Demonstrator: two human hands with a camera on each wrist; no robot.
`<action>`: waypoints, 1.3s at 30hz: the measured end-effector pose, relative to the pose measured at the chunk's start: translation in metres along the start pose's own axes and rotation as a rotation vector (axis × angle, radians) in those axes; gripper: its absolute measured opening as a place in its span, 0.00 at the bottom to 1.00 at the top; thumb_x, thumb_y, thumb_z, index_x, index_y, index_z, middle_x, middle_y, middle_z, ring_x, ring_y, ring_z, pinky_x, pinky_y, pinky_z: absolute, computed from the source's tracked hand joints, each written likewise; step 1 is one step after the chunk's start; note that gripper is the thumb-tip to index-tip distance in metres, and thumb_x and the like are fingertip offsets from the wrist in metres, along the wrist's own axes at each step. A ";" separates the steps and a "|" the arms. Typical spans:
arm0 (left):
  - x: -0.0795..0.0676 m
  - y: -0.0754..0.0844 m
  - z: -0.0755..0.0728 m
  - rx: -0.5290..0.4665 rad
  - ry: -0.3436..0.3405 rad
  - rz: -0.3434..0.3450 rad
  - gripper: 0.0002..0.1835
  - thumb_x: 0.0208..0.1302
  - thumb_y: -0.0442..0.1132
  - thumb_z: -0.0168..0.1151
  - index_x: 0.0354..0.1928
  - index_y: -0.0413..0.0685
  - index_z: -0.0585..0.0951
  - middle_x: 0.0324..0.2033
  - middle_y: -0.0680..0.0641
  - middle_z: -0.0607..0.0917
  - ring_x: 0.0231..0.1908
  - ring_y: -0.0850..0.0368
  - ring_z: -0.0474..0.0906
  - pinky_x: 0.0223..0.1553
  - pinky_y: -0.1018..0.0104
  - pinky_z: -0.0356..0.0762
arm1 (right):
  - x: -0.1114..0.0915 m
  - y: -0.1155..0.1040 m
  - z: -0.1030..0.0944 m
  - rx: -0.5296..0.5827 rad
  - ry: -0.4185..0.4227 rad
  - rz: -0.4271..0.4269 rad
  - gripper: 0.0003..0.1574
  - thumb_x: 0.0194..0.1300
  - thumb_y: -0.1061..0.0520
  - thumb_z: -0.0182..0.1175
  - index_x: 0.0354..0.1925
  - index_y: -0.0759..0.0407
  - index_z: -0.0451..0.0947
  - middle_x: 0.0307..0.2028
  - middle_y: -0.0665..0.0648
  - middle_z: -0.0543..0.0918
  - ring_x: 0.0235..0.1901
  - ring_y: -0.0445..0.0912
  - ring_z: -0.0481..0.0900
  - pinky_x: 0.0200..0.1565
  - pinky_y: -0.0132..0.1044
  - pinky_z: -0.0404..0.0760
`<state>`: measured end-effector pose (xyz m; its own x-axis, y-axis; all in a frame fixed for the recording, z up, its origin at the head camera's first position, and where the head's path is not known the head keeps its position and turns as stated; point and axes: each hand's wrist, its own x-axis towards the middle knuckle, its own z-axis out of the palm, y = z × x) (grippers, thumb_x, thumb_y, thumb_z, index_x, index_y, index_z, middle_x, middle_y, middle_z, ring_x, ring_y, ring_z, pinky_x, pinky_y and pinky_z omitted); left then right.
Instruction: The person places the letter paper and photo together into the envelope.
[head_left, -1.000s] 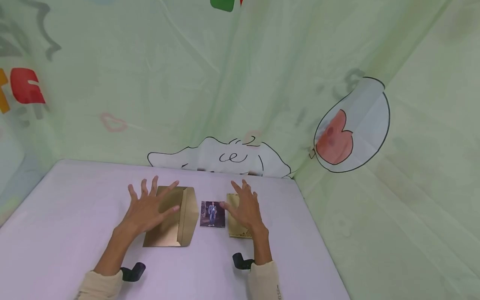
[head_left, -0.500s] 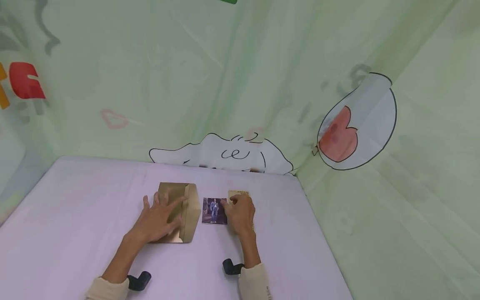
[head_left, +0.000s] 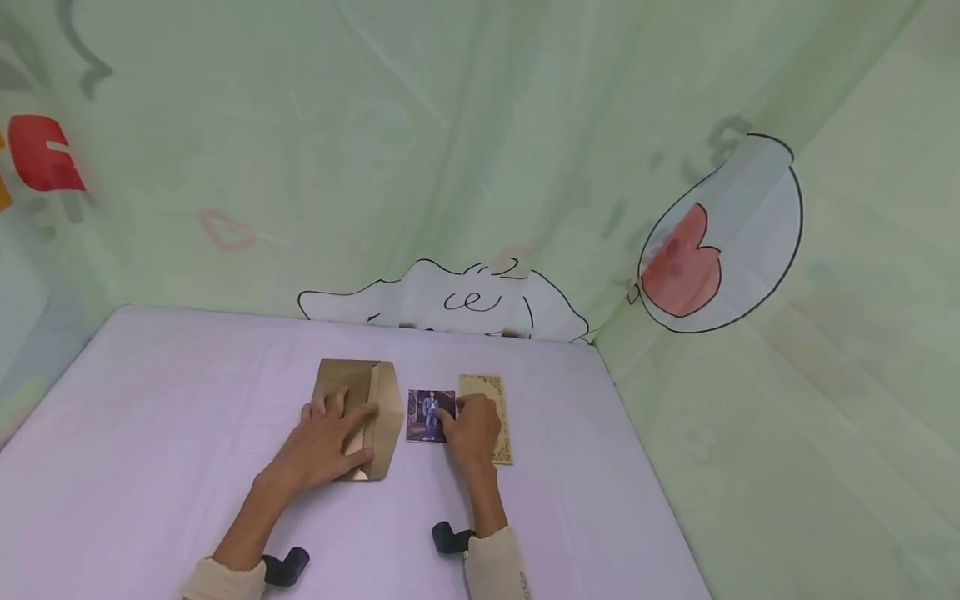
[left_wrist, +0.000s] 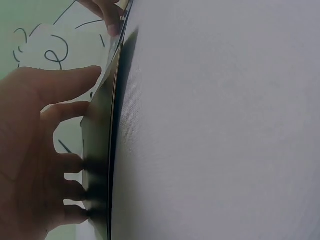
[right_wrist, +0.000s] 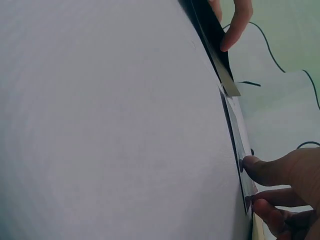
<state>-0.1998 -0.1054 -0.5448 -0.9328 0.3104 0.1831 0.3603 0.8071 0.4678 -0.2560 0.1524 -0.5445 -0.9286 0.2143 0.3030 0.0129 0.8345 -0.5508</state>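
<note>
A gold envelope [head_left: 347,379] lies on the table, its flap to the right. My left hand [head_left: 322,446] rests on it, fingers spread; in the left wrist view the fingertips [left_wrist: 75,162] touch its surface. Right of the envelope is a small photo [head_left: 418,414] of a standing person. My right hand [head_left: 474,429] has its thumb on the photo's face and its curled index finger at the photo's right edge, pinching there, as the right wrist view shows on the photo [right_wrist: 235,132]. Partly under the right hand lies a cream card [head_left: 501,442] with an ornate gold border.
The table [head_left: 180,400] has a pale lilac cover. Behind it and to its right hangs a light green curtain [head_left: 337,167] with cartoon drawings. A black wrist mount [head_left: 288,567] shows by the left sleeve, another black mount [head_left: 450,539] by the right.
My left hand has come down from above the envelope onto it. The right hand has moved left from over the card, its fingers have curled, and it now touches the photo.
</note>
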 end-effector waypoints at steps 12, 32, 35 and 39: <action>-0.004 -0.002 -0.003 -0.114 -0.012 -0.027 0.38 0.68 0.51 0.72 0.77 0.50 0.74 0.80 0.24 0.64 0.79 0.11 0.52 0.77 0.18 0.55 | 0.004 -0.013 0.005 0.155 0.082 0.175 0.11 0.56 0.66 0.82 0.37 0.67 0.90 0.28 0.62 0.88 0.29 0.52 0.83 0.38 0.48 0.82; -0.004 -0.013 -0.005 -0.158 0.006 0.003 0.36 0.69 0.53 0.70 0.76 0.54 0.75 0.80 0.26 0.67 0.80 0.18 0.57 0.76 0.16 0.55 | 0.015 -0.013 -0.022 0.909 -0.090 0.503 0.10 0.63 0.74 0.74 0.43 0.80 0.88 0.27 0.57 0.90 0.22 0.39 0.85 0.21 0.28 0.81; -0.003 -0.014 -0.003 -0.159 0.007 0.005 0.35 0.70 0.52 0.70 0.76 0.54 0.75 0.79 0.26 0.67 0.81 0.19 0.57 0.76 0.16 0.55 | 0.012 -0.018 -0.017 0.923 -0.135 0.511 0.11 0.62 0.73 0.75 0.43 0.80 0.88 0.27 0.57 0.91 0.22 0.40 0.86 0.22 0.28 0.83; -0.003 -0.014 0.001 -0.167 -0.005 -0.002 0.36 0.69 0.51 0.69 0.77 0.54 0.75 0.80 0.27 0.67 0.81 0.20 0.57 0.78 0.18 0.55 | 0.006 -0.026 -0.008 0.898 -0.162 0.517 0.09 0.61 0.73 0.76 0.40 0.77 0.89 0.27 0.57 0.91 0.21 0.40 0.84 0.22 0.29 0.82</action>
<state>-0.2024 -0.1174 -0.5525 -0.9334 0.3116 0.1776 0.3533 0.7131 0.6055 -0.2591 0.1362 -0.5222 -0.9279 0.3116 -0.2046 0.2033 -0.0369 -0.9784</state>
